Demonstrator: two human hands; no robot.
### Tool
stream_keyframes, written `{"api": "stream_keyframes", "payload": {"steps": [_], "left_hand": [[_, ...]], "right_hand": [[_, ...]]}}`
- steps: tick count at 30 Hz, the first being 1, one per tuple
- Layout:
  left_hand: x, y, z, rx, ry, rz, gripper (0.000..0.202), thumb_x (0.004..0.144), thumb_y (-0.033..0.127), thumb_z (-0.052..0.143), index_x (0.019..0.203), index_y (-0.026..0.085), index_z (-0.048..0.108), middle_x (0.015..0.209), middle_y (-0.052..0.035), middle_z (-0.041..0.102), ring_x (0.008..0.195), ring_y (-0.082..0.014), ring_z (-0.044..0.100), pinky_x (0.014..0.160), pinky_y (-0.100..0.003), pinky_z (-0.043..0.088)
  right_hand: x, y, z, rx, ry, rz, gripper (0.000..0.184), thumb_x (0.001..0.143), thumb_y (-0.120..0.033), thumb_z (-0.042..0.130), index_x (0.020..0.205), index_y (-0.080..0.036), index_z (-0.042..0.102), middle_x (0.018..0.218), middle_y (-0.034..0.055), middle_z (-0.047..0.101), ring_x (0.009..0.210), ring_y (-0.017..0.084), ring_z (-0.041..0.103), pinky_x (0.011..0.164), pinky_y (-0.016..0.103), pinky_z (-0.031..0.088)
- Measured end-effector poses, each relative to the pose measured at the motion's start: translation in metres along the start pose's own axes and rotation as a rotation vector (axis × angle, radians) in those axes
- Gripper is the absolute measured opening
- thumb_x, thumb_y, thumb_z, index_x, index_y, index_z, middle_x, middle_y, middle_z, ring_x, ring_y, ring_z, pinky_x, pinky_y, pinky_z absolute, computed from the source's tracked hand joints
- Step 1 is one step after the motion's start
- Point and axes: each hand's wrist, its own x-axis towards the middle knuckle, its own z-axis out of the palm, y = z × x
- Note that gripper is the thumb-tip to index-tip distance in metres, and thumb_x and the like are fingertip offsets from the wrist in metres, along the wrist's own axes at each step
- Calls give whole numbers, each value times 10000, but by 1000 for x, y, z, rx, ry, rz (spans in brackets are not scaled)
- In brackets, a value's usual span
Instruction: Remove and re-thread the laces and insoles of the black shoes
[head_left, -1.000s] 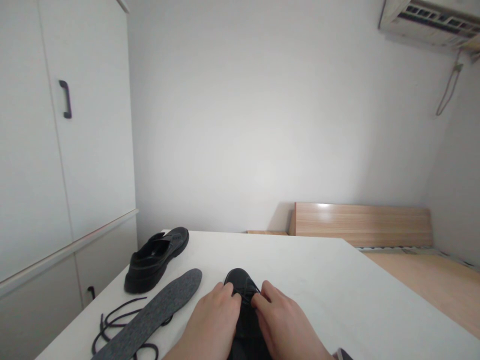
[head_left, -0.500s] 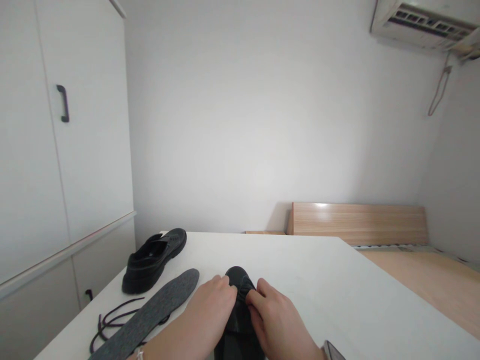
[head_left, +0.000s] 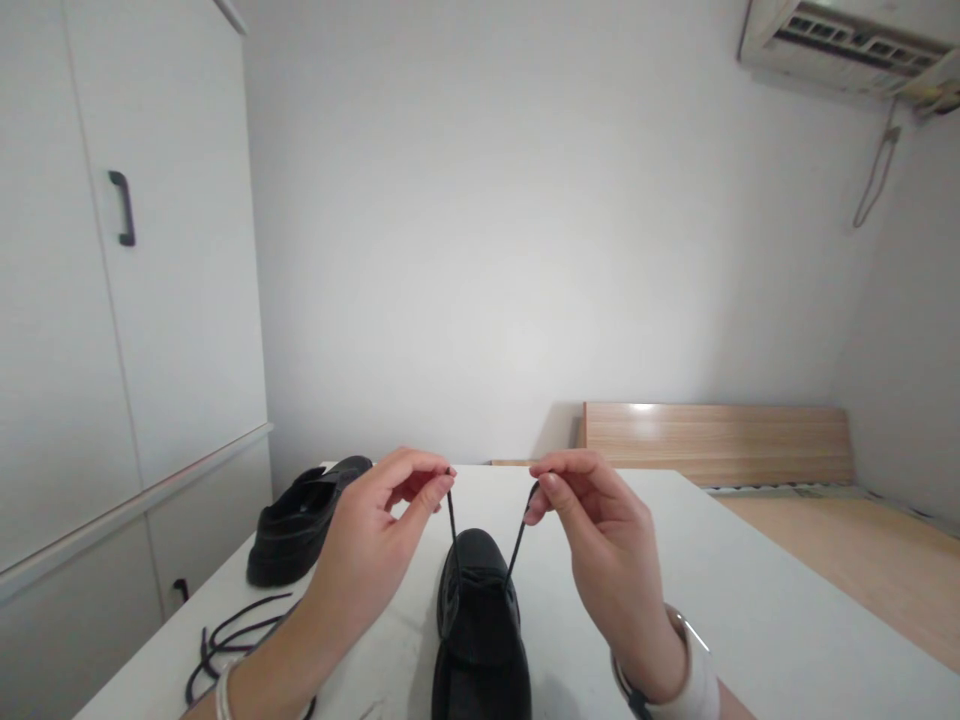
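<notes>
A black shoe (head_left: 478,630) stands on the table in front of me, toe pointing away. From its two sides a black shoelace (head_left: 516,548) rises in two taut ends. My left hand (head_left: 386,515) pinches the left end between thumb and fingertips, above and left of the toe. The right end is pinched by my right hand (head_left: 600,520), at about the same height on the other side. Both hands are closed and lifted clear of the shoe. A second black shoe (head_left: 289,535) lies at the far left, partly behind my left hand.
A loose dark shoelace (head_left: 225,645) lies on the white table (head_left: 645,620) at left, beside my left forearm, which covers most of a grey insole. A white cabinet (head_left: 180,300) borders the left side. At right is a wooden bed frame (head_left: 720,440).
Both hands have risen from the shoe's upper and moved apart, drawing the two lace ends up. My left forearm now hides most of the grey insole.
</notes>
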Motion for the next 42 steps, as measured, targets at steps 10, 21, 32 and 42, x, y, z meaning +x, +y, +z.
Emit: {"api": "stream_keyframes", "payload": {"steps": [10,21,32,42], "left_hand": [[-13,8,31,-593,-337,-270,197,892,362,641,897,165,631,714,-2,679,720,-156,637,736,-274,511],[-15,0,21,-476,-275,-209,95,875,254,660,879,161,679,760,-4,681,759,-147,651,755,-254,527],[-24,-38,-3,-787,-52,-496,272,777,391,820,876,161,714,801,-4,668,820,-160,650,907,-341,544],[-60,-76,-19,-4,-334,-175,182,909,306,629,843,218,773,754,-17,666,689,-151,596,651,-238,457]], "right_hand": [[-3,3,17,-81,-143,-106,97,888,-181,651,836,-224,722,879,26,634,818,161,592,704,283,475],[-12,21,11,209,-311,333,223,836,-391,733,915,-182,719,774,14,696,728,151,615,710,284,506],[-23,43,-18,436,-28,448,284,868,-465,705,865,-220,561,765,-34,579,735,140,600,789,325,512],[-57,73,-54,-63,-249,391,216,898,-398,651,855,-187,641,729,8,589,704,154,544,671,278,457]]}}
